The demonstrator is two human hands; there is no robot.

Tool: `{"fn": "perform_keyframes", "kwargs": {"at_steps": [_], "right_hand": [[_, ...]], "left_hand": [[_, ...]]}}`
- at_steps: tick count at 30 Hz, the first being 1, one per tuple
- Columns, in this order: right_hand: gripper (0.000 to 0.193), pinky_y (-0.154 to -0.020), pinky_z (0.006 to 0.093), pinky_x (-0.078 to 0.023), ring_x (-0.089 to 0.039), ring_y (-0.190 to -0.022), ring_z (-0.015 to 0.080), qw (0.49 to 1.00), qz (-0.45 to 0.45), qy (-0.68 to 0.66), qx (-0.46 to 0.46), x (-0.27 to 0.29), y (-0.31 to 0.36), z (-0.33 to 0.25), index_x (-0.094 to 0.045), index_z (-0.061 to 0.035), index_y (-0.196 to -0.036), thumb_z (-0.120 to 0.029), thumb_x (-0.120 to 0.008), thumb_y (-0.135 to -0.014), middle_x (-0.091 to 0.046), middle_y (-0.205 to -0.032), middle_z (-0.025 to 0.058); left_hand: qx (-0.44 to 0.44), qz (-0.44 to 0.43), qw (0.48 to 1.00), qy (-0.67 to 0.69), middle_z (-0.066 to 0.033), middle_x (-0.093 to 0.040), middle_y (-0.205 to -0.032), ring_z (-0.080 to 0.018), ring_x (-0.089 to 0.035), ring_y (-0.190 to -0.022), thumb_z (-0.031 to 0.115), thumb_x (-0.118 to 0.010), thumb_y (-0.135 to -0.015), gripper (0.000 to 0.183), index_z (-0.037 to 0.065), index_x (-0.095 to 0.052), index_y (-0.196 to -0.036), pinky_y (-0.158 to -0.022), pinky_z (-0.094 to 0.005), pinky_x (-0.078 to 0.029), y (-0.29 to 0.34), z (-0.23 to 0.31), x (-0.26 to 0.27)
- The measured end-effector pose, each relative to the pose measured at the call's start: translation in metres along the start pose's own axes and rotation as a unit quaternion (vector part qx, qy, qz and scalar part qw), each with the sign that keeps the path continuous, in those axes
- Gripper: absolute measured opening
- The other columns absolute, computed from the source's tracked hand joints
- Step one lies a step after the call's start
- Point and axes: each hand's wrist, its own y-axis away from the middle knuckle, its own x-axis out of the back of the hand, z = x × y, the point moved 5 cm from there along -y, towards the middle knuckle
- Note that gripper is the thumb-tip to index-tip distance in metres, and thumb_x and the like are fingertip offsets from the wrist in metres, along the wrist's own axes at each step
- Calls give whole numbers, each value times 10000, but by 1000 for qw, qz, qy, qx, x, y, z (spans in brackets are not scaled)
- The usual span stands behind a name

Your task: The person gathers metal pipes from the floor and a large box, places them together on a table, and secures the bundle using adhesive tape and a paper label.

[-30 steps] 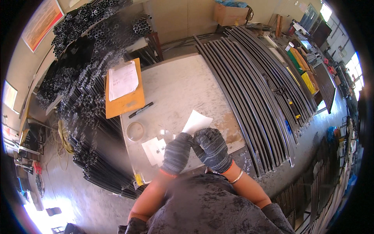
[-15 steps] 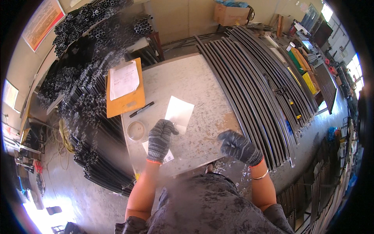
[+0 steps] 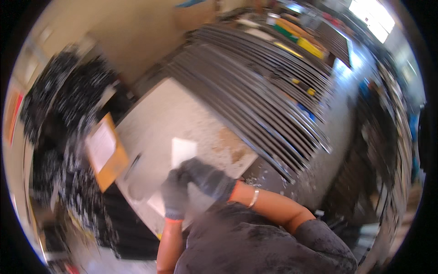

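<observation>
Two gloved hands are brought together above a pale worktable (image 3: 159,114), the left hand (image 3: 174,194) pressed close beside the right hand (image 3: 205,177), behind a dark patterned shirt (image 3: 260,242). A light bracelet (image 3: 254,197) is worn on the right wrist. The fingers of both hands are curled inward, but their tips are blurred; how tightly they are closed, and by which hand the paper is gripped, cannot be told. A white paper (image 3: 184,150) is seen just beyond the fingers, its lower end hidden by them. Another white paper (image 3: 156,203) is partly covered by the left hand. Farther left, a dark pen (image 3: 133,165) is laid near an orange clipboard (image 3: 119,162), on which a white sheet (image 3: 102,144) is carried. Beyond the table's right side, long metal tubes (image 3: 246,86) are laid in rows, with yellow items (image 3: 312,47) placed past them.
</observation>
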Motion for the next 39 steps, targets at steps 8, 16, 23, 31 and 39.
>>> {"fn": "perform_keyframes", "kwargs": {"at_steps": [8,16,23,31,39], "right_hand": [[213,-574,415,-497,-626,-655,330,976,77,-18,-204,41,37,8,-538,-30,-993,-142,-527,-812,-613,-721,153],[264,-612,451,-487,-617,-680,362,959,184,-10,-214,93,115,14,-577,-60,-905,-315,-555,-841,-611,-689,168],[352,-672,463,-487,-617,-750,366,943,131,95,-291,89,159,7,-640,-111,-936,-436,-586,-812,-634,-753,160],[299,-755,440,-476,-598,-844,374,926,251,-98,-264,86,181,13,-662,-56,-931,-328,-576,-841,-642,-882,190],[374,-611,315,-493,-621,-650,166,786,346,-329,-392,115,212,43,-648,17,-923,-349,-627,-851,-666,-788,121]], "left_hand": [[33,-137,968,208,27,-564,-793,-87,-511,-730,7,-716,-751,181,45,-563,-840,-691,-231,-445,-13,9,-36],[41,-335,922,189,19,-573,-799,-85,-507,-696,-90,-722,-580,359,65,-586,-873,-657,-229,-438,-50,-2,-72],[-21,-421,903,84,33,-535,-748,-88,-491,-670,3,-722,-569,332,79,-589,-863,-620,-223,-423,-59,23,-87],[46,-328,940,79,-4,-605,-882,-91,-506,-689,78,-679,-803,281,56,-586,-1067,-646,-231,-429,-111,-25,-43],[72,-168,966,182,-47,-635,-928,-144,-594,-768,157,-578,-878,216,59,-603,-1069,-682,-271,-497,-71,-51,-35]]}}
